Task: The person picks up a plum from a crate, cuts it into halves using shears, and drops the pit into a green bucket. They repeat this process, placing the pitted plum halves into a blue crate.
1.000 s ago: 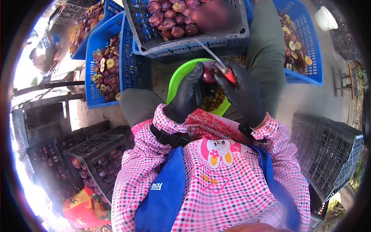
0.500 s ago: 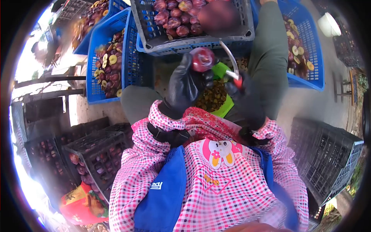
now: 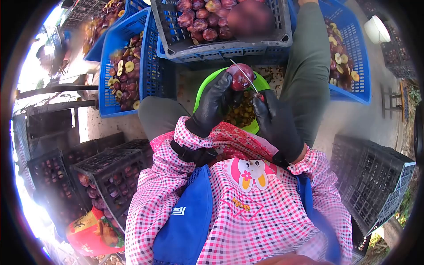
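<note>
above the bowl point(image 3: 262, 82): plum point(image 3: 238, 80), knife point(image 3: 250, 83)

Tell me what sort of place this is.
Probably a fruit-processing work area: blue plastic crates hold cut plums, a black plastic crate holds whole ones, and the gloved left hand holds a plum, the right hand a knife, over a lime-green basin.

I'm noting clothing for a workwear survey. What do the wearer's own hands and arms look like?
The left hand and right hand both wear black gloves with a slight sheen; I can make out no markings on them. The left sleeve and right sleeve are loose, in pink, white and black check. A black band crosses the left one near its cuff.
</note>
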`<state>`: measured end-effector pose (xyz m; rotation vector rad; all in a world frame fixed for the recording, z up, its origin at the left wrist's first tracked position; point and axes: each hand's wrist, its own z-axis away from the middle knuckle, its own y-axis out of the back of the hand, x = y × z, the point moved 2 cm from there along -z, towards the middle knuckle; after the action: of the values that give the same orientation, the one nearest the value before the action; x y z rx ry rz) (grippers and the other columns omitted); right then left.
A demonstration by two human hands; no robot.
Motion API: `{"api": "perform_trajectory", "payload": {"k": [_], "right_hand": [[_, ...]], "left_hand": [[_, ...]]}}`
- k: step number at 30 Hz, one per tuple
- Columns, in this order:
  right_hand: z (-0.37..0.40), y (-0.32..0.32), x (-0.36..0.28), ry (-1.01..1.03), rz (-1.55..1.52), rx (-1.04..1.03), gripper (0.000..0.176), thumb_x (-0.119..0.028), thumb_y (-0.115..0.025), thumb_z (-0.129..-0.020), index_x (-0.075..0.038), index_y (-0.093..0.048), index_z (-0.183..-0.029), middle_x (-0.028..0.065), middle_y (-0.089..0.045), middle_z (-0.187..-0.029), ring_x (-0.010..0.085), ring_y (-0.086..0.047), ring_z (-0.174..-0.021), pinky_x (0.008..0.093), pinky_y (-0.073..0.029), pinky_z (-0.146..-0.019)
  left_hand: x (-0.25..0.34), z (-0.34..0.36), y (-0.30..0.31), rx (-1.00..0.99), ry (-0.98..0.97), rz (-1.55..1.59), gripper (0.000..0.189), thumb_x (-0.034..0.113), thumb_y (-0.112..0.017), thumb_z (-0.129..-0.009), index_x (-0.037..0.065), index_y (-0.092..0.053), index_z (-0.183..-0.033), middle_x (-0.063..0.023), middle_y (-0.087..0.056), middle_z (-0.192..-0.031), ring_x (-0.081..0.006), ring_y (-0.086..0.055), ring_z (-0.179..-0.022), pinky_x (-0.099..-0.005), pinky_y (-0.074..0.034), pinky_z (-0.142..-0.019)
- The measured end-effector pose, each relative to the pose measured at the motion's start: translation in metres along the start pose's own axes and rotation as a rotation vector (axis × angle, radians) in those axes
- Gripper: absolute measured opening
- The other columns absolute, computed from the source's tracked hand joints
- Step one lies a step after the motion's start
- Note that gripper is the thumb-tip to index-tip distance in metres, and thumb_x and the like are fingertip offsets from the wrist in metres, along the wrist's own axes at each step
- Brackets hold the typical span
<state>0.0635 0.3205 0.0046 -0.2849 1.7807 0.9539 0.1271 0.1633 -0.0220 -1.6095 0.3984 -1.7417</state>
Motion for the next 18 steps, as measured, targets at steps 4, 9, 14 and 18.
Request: {"api": "perform_trajectory", "payload": {"k": [4, 9, 14, 18], "right_hand": [[0.000, 0.000, 0.002, 0.039, 0.017, 0.006, 0.020, -0.023, -0.055, -0.095, -0.003, -0.052, -0.096, 0.0208, -0.058, -0.068, 0.0415, -0.059, -0.062, 0.0465, -0.042, -0.051], [0.001, 0.000, 0.001, 0.038, 0.084, -0.009, 0.021, -0.024, -0.055, -0.095, -0.003, -0.051, -0.095, 0.0207, -0.057, -0.066, 0.0417, -0.058, -0.059, 0.0474, -0.042, -0.050], [0.001, -0.003, 0.004, 0.043, 0.146, -0.012, 0.021, -0.024, -0.054, -0.095, -0.003, -0.051, -0.094, 0.0209, -0.057, -0.063, 0.0412, -0.058, -0.058, 0.0482, -0.042, -0.050], [0.001, -0.012, 0.011, 0.050, 0.185, 0.043, 0.022, -0.024, -0.055, -0.094, -0.002, -0.052, -0.096, 0.0200, -0.057, -0.061, 0.0403, -0.058, -0.056, 0.0483, -0.043, -0.049]], "left_hand": [[-0.002, -0.002, 0.009, -0.012, 0.006, -0.055, 0.049, 0.039, -0.047, -0.098, 0.005, -0.046, -0.134, -0.0075, -0.058, -0.124, -0.0154, -0.058, -0.105, -0.0272, -0.045, -0.078], [0.000, -0.001, 0.009, 0.017, 0.037, -0.155, 0.054, 0.043, -0.052, -0.096, 0.004, -0.048, -0.133, -0.0055, -0.059, -0.117, -0.0097, -0.055, -0.093, -0.0245, -0.042, -0.071], [0.013, -0.003, 0.003, -0.018, -0.069, -0.527, 0.056, 0.047, -0.053, -0.095, 0.003, -0.050, -0.129, -0.0051, -0.059, -0.114, -0.0113, -0.055, -0.094, -0.0253, -0.044, -0.077], [0.022, -0.003, -0.008, -0.037, -0.068, -0.699, 0.041, 0.034, -0.055, -0.098, 0.002, -0.052, -0.123, -0.0036, -0.058, -0.112, -0.0078, -0.053, -0.098, -0.0253, -0.043, -0.084]]}}
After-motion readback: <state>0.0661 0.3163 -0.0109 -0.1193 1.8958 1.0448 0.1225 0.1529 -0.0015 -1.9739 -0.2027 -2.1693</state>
